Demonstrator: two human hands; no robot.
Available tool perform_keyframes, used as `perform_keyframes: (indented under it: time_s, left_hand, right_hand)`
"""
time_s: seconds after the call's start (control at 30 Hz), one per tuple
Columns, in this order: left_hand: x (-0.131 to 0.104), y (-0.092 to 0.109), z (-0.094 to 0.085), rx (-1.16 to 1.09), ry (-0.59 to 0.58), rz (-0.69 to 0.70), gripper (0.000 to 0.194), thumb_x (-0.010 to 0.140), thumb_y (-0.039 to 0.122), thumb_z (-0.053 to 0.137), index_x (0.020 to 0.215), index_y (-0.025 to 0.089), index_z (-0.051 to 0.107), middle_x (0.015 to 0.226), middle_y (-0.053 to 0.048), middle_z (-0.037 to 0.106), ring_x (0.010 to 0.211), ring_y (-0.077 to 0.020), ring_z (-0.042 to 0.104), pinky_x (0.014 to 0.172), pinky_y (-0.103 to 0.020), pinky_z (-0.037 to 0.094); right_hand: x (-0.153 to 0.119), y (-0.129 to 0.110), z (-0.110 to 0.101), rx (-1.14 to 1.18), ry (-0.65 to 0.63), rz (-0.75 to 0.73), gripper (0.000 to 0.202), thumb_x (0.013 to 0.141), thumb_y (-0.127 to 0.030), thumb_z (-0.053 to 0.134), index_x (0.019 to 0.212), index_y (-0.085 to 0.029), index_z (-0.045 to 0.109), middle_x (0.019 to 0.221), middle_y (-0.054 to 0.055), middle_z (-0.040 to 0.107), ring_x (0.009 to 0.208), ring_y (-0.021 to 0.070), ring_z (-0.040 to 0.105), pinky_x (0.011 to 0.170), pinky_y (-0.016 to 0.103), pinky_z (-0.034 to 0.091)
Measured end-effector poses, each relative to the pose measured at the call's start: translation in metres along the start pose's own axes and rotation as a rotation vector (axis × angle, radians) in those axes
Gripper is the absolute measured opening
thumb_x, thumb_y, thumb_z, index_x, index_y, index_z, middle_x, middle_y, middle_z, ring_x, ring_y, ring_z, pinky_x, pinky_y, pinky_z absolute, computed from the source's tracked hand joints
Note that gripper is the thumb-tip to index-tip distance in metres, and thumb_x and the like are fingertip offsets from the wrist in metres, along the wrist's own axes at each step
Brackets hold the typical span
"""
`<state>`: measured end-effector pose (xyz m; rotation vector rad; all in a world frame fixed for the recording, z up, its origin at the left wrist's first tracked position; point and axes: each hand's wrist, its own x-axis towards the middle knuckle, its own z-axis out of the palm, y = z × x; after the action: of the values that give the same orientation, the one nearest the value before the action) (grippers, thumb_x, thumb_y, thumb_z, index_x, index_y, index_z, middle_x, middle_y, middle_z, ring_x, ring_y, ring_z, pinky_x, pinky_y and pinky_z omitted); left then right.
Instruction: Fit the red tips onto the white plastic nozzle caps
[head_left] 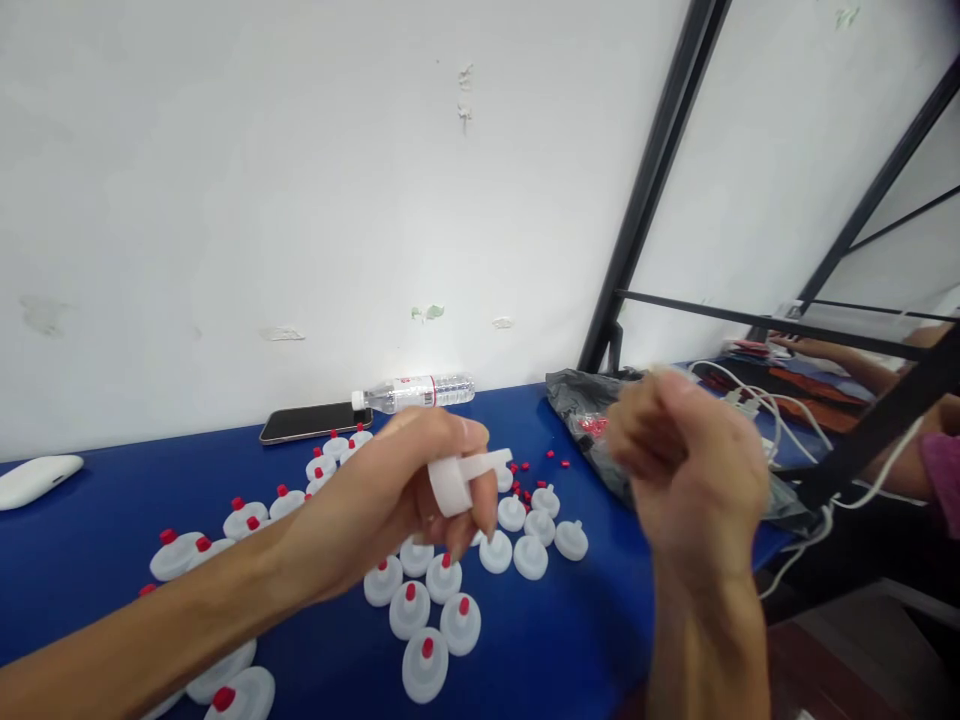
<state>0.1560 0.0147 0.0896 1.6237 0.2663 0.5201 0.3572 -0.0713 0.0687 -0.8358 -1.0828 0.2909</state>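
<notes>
My left hand (420,475) is closed around a white plastic spout cap (454,485), its narrow nozzle pointing right. To the right, my right hand (686,455) is raised with the fingers curled together, slightly blurred. What it pinches, if anything, is hidden. Beneath and beyond my left hand, several white spout caps with red tips (424,665) stand on the blue table (555,640). Between my hands are several white spout caps without red tips (531,557). Small loose red tips (550,454) are scattered behind them.
A clear plastic bottle (420,391) lies near the wall beside a black phone (311,422). A white rounded device (37,481) sits at the far left. Behind my right hand are a dark plastic bag (581,400), white cables (795,400) and a black metal frame (652,170). Another person's arm (847,362) shows at right.
</notes>
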Motion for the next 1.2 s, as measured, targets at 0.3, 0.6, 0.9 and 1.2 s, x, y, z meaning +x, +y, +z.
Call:
perform_keyframes:
  time_s: [0.3,0.6,0.9,1.2]
  left_hand:
    - [0.015,-0.011,-0.016,0.684,0.149,-0.086,0.026,0.092,0.046,0.066,0.097,0.023,0.076,0.096,-0.004,0.073,0.085,-0.0215,0.064,0.07,-0.03,0.049]
    - [0.018,-0.027,-0.015,0.694,0.246,-0.181,0.055,0.083,0.051,0.077,0.13,0.027,0.063,0.093,-0.002,0.076,0.067,-0.0185,0.063,0.056,-0.027,0.042]
    - [0.014,-0.023,-0.007,0.775,0.166,-0.112,0.064,0.086,0.056,0.076,0.143,0.034,0.055,0.107,0.001,0.078,0.068,-0.017,0.061,0.063,-0.029,0.045]
    - [-0.006,-0.024,-0.011,1.141,-0.06,-0.108,0.023,0.094,0.038,0.062,0.105,0.026,0.078,0.1,-0.008,0.078,0.097,-0.0303,0.071,0.072,-0.035,0.048]
  right_hand:
    - [0.016,0.035,-0.024,-1.01,-0.731,0.35,0.027,0.097,-0.036,0.06,0.085,-0.02,0.079,0.064,0.0,0.069,0.058,0.0162,0.058,0.055,0.028,0.036]
    - [0.014,0.02,-0.013,-0.761,-0.611,0.256,0.035,0.103,-0.049,0.055,0.107,-0.022,0.077,0.071,-0.001,0.072,0.062,0.0161,0.065,0.058,0.027,0.045]
    - [0.004,0.0,0.002,-0.645,-0.626,0.249,0.018,0.097,-0.036,0.067,0.087,-0.025,0.078,0.073,-0.003,0.077,0.066,0.0152,0.071,0.061,0.025,0.048]
    - [0.015,0.022,-0.063,-1.156,-0.601,0.495,0.018,0.087,-0.03,0.066,0.076,-0.022,0.079,0.062,0.002,0.076,0.061,0.0223,0.071,0.059,0.031,0.047]
